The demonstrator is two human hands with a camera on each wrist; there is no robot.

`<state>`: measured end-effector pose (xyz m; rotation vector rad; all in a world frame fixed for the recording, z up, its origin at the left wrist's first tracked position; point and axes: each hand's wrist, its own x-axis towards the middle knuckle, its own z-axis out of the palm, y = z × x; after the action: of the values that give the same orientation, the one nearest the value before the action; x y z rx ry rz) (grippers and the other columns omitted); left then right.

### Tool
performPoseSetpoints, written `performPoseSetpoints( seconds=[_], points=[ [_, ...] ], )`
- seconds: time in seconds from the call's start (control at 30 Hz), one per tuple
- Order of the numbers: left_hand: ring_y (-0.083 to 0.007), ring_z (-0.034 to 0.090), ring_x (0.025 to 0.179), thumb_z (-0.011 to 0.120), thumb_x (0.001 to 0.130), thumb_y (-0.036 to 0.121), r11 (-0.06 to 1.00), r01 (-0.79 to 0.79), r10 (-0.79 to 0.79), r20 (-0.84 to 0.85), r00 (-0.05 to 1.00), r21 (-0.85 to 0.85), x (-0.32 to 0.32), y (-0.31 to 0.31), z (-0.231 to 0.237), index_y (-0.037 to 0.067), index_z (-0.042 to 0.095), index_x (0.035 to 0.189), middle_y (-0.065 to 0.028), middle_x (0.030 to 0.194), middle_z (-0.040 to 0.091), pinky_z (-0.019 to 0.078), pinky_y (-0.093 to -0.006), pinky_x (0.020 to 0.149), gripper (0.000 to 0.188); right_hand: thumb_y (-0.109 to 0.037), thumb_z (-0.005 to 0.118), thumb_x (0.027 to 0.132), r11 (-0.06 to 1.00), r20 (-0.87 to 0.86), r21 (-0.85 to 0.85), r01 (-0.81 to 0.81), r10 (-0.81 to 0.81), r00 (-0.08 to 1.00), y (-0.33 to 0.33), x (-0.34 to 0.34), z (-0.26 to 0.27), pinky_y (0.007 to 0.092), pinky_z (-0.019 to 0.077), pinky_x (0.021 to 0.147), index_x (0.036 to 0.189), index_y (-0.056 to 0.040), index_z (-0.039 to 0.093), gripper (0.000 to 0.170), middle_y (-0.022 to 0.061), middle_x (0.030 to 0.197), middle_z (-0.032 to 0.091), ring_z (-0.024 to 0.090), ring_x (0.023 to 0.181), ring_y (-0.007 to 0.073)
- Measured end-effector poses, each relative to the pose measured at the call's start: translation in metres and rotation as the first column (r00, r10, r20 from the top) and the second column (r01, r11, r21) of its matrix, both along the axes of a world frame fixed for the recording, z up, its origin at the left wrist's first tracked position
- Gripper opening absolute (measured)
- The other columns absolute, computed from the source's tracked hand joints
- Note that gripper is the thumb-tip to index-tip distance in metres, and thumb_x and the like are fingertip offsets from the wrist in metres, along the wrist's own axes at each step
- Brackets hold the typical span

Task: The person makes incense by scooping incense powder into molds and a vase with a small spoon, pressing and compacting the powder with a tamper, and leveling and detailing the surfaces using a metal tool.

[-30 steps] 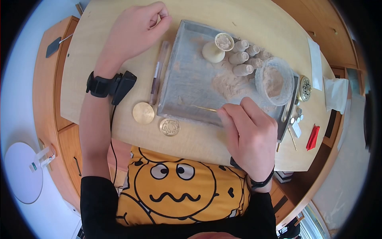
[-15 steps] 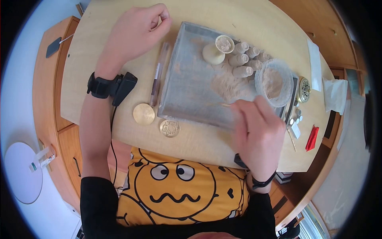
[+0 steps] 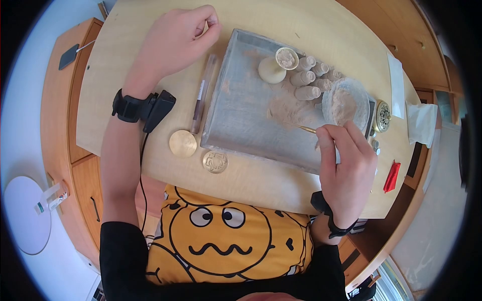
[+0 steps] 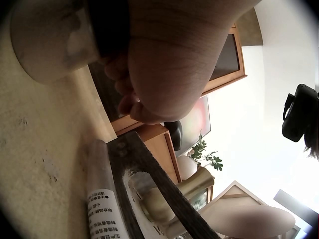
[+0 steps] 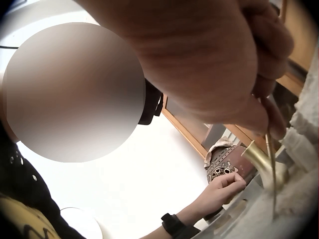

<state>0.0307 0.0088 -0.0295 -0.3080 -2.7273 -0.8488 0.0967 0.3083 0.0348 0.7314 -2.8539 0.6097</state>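
My right hand (image 3: 349, 170) pinches a thin brass tool (image 3: 306, 129), its tip pointing left at the edge of loose powder (image 3: 286, 109) on the grey tray (image 3: 241, 120). In the right wrist view the tool (image 5: 273, 174) slants down into the tray area. The left hand (image 3: 175, 42) lies left of the tray with loosely curled fingers and thumb. In the left wrist view a clear jar with a black lid (image 4: 108, 27) is beside that hand; whether they touch, I cannot tell. A brass cup of powder (image 3: 286, 58) stands on the tray.
Several powdered vials (image 3: 307, 93) and a powder tub (image 3: 346, 103) occupy the tray's right side. A capped tube (image 3: 203, 95) lies left of it. Two brass discs, one plain (image 3: 183, 143), one patterned (image 3: 215, 161), lie near the front. A pierced brass lid (image 3: 382, 116) and red pouch (image 3: 392, 176) are rightward.
My right hand has moved right across the tray's front edge with the tool, whose tip now points at the powder instead of the tray's left front. The left hand has barely shifted.
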Motion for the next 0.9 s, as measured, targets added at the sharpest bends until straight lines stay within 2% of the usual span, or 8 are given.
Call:
performPoseSetpoints(
  seconds=[0.23,0.3,0.37,0.6,0.67,0.77,0.83,0.9],
  points=[
    [-0.0141,0.033,0.051,0.059,0.094,0.017,1.0,-0.022,0.021,0.053,0.998,0.01,0.001,0.001,0.0,0.002,0.056,0.087,-0.0046,0.057,0.037,0.0299,-0.0307,0.049,0.017,-0.008,0.075,0.079,0.983,0.011,-0.1,-0.155,0.157,0.988,-0.02,0.01,-0.011,0.0349,0.0434,0.047,0.082,-0.0051,0.063,0.012,0.0075,0.07,0.048,0.055,0.053,0.0249],
    [-0.0141,0.033,0.051,0.059,0.094,0.017,1.0,-0.02,0.02,0.057,0.998,0.001,0.002,0.001,0.0,0.002,0.056,0.086,-0.0046,0.057,0.037,0.0297,-0.0306,0.049,0.017,-0.001,0.069,0.083,0.982,0.075,-0.141,-0.124,0.136,0.988,-0.023,0.012,-0.013,0.0349,0.0398,0.049,0.084,0.0,0.065,0.004,0.0104,0.068,0.049,0.052,0.054,0.0274],
    [-0.0141,0.033,0.051,0.059,0.094,0.017,1.0,-0.023,0.023,0.054,0.998,-0.005,0.001,0.001,0.001,0.002,0.056,0.086,-0.0045,0.057,0.037,0.0296,-0.0306,0.049,0.017,-0.009,0.074,0.08,0.99,-0.011,-0.039,-0.138,0.138,0.99,-0.022,0.008,-0.018,0.0342,0.0439,0.047,0.082,-0.0063,0.063,0.011,0.0071,0.07,0.048,0.057,0.054,0.0247],
    [-0.0143,0.034,0.051,0.058,0.093,0.016,1.0,-0.006,0.006,0.025,1.0,-0.005,0.002,-0.001,-0.002,0.002,0.056,0.086,-0.005,0.058,0.039,0.0295,-0.0307,0.05,0.016,-0.01,0.071,0.084,0.999,-0.053,0.035,0.01,-0.008,0.999,-0.009,0.003,-0.008,0.034,0.0438,0.046,0.08,-0.0066,0.063,0.01,0.0074,0.069,0.049,0.057,0.053,0.0244],
    [-0.0143,0.034,0.051,0.058,0.093,0.016,1.0,-0.012,0.012,0.019,1.0,-0.018,0.0,-0.003,-0.004,0.002,0.056,0.086,-0.005,0.057,0.039,0.0295,-0.0307,0.05,0.016,-0.011,0.071,0.083,0.986,-0.008,-0.025,-0.163,0.163,0.987,-0.021,0.01,-0.007,0.0339,0.0442,0.046,0.081,-0.0071,0.062,0.01,0.0072,0.069,0.049,0.057,0.053,0.0229],
    [-0.0145,0.034,0.051,0.059,0.093,0.016,1.0,-0.007,0.007,0.029,1.0,0.001,0.001,-0.002,-0.006,0.003,0.056,0.086,-0.005,0.057,0.039,0.0296,-0.0308,0.05,0.015,-0.002,0.07,0.082,0.986,0.03,-0.055,-0.155,0.157,0.987,-0.036,0.019,-0.014,0.0367,0.0416,0.05,0.085,-0.0011,0.063,0.007,0.0103,0.07,0.051,0.054,0.055,0.03],
    [-0.0148,0.033,0.05,0.059,0.093,0.016,1.0,-0.009,0.009,0.02,1.0,-0.002,0.001,-0.003,-0.004,0.003,0.056,0.086,-0.0051,0.056,0.038,0.029,-0.0312,0.049,0.015,-0.01,0.07,0.082,0.985,-0.061,-0.004,-0.171,0.171,0.983,-0.03,0.013,-0.017,0.034,0.0452,0.047,0.08,-0.0076,0.062,0.009,0.0066,0.07,0.05,0.057,0.053,0.023],
    [-0.015,0.033,0.05,0.059,0.092,0.016,1.0,-0.006,0.006,-0.007,1.0,0.003,0.001,-0.003,-0.005,0.003,0.056,0.086,-0.0053,0.056,0.038,0.0288,-0.0316,0.049,0.015,-0.009,0.069,0.083,0.997,-0.064,0.063,-0.044,0.048,0.997,-0.022,0.006,-0.012,0.0348,0.0458,0.048,0.079,-0.0072,0.062,0.008,0.0066,0.07,0.051,0.058,0.053,0.0248]
  ],
)
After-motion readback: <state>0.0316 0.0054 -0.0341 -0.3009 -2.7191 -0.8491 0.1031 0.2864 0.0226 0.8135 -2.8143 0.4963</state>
